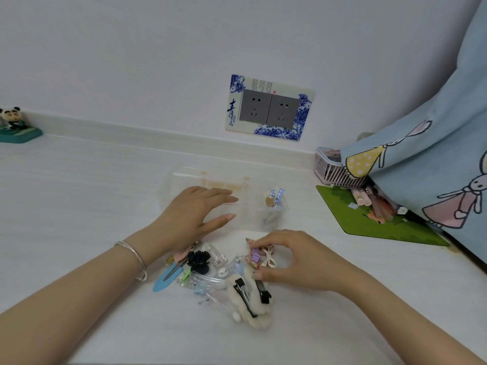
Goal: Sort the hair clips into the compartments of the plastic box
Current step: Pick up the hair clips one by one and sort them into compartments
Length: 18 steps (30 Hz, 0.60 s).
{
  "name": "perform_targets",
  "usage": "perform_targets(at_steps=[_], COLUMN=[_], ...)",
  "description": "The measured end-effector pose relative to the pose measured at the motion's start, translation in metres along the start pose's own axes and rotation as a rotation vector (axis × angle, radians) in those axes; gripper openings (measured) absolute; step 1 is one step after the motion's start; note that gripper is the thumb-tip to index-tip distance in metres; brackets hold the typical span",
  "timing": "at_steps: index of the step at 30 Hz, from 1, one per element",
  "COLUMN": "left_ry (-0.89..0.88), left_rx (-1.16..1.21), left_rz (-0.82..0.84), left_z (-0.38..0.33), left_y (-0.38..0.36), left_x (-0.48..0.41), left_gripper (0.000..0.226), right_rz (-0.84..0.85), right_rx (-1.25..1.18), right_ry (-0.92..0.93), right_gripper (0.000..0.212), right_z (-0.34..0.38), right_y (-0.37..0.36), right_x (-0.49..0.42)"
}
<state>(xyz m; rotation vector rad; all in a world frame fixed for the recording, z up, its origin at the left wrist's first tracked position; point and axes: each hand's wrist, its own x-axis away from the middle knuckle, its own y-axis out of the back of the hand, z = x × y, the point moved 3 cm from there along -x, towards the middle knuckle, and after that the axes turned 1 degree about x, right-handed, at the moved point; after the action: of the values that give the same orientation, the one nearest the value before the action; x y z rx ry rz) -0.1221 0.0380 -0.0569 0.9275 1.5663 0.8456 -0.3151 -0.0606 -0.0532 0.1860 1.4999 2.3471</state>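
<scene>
Nearest you, a pile of hair clips (224, 275) lies on the white table (79, 185), just in front of the clear plastic box (226, 204). At the pile's near edge sits a fluffy cream clip (251, 306) with black metal clasps; on the side away from the pink basket lie a flat blue clip (166, 280) and a black claw clip (199, 260). Your right hand (297, 259) rests on the pile's basket side, thumb and forefinger pinching a small purple-and-pink clip (253, 255), beside a white bow-shaped clip (269, 257). Your left hand (193, 214), a silver bangle (135, 259) on its wrist, lies flat with fingers spread loosely over the box's front wall, holding nothing. Inside the box, the compartment nearest the basket holds a blue-checked bow clip (275, 197); its other contents are too blurred to tell. Beyond the box, toward the wall, stand the pink basket (334, 169), a green mat (369, 219) and a double socket (268, 109).
</scene>
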Motion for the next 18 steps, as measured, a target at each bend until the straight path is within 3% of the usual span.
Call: perform_targets(at_steps=[10,14,16,18], left_ry=[0.005,-0.004,-0.004,-0.006], left_rx=[0.009,0.017,0.019,0.023], left_rz=[-0.016,-0.026,-0.029,-0.026], left_z=[0.000,-0.002,-0.001,-0.001], left_y=[-0.002,0.000,0.000,0.000], left_x=[0.002,0.002,0.002,0.002], left_gripper=[0.053,0.052,0.052,0.053], right_rz=[-0.222,-0.309,-0.305,-0.198], right_rx=[0.049,-0.207,-0.312,-0.271], right_ry=[0.006,0.018,0.022,0.015], right_gripper=[0.020,0.012,0.012,0.011], right_z=[0.010,0.008,0.009,0.008], right_y=[-0.007,0.001,0.008,0.009], right_x=[-0.002,-0.008,-0.011,-0.013])
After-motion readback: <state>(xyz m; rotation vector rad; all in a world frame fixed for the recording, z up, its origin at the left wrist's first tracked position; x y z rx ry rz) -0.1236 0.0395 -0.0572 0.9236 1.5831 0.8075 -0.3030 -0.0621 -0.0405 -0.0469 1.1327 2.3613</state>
